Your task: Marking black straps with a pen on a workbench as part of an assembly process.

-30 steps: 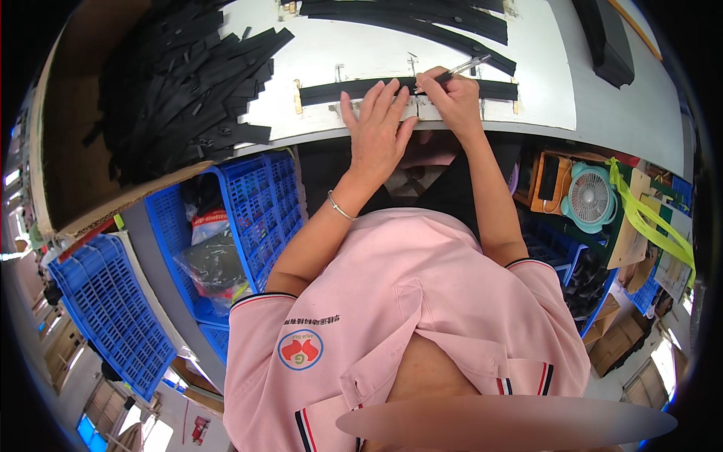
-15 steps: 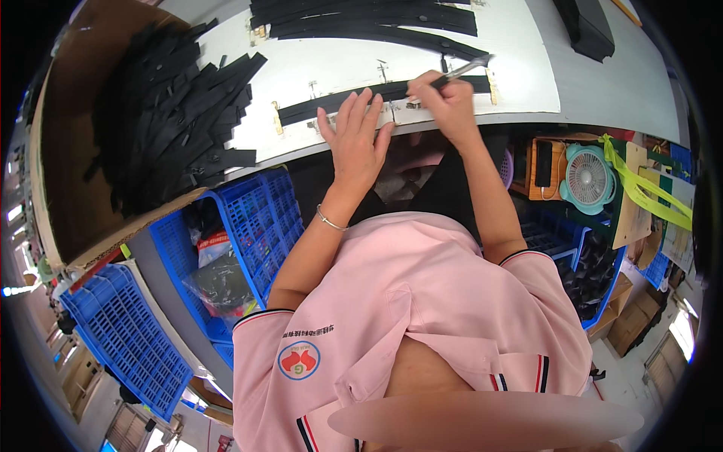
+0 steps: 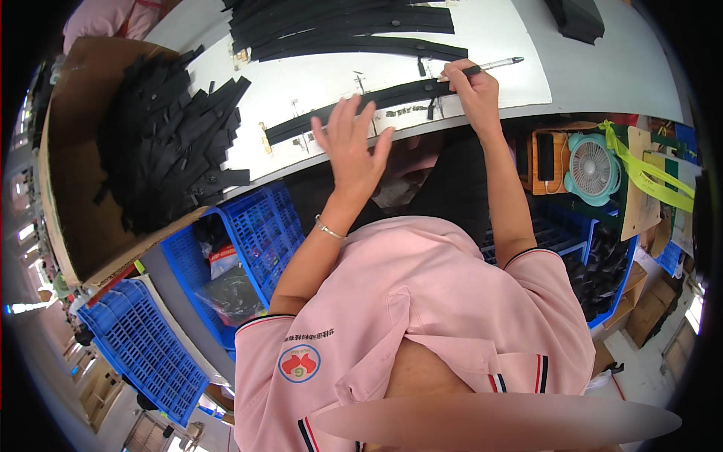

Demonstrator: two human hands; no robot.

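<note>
A long black fabric strip (image 3: 392, 96) lies slantwise along the near side of the white board (image 3: 504, 79), across small drawn marks. My right hand (image 3: 476, 94) is closed round a pen (image 3: 498, 65) at the strip's right end, the pen's long barrel pointing off to the right. My left hand (image 3: 352, 151) has its fingers spread over the board's near edge; its fingertips overlap the strip's middle, and I cannot tell whether they touch it. More black strips (image 3: 346, 22) lie side by side farther back on the board.
At the left, a cardboard box (image 3: 68, 162) lies beside a heap of short black strips (image 3: 166, 128). Blue plastic crates (image 3: 143, 346) stand below the table's left side. A small teal fan (image 3: 593, 169) and a phone (image 3: 544, 160) are at the right, under the table edge. A black object (image 3: 576, 19) sits far right.
My right hand has moved right along the strip with the pen, whose barrel now lies flatter. My left hand's fingers have spread wider and shifted slightly toward me. The view has shifted a little.
</note>
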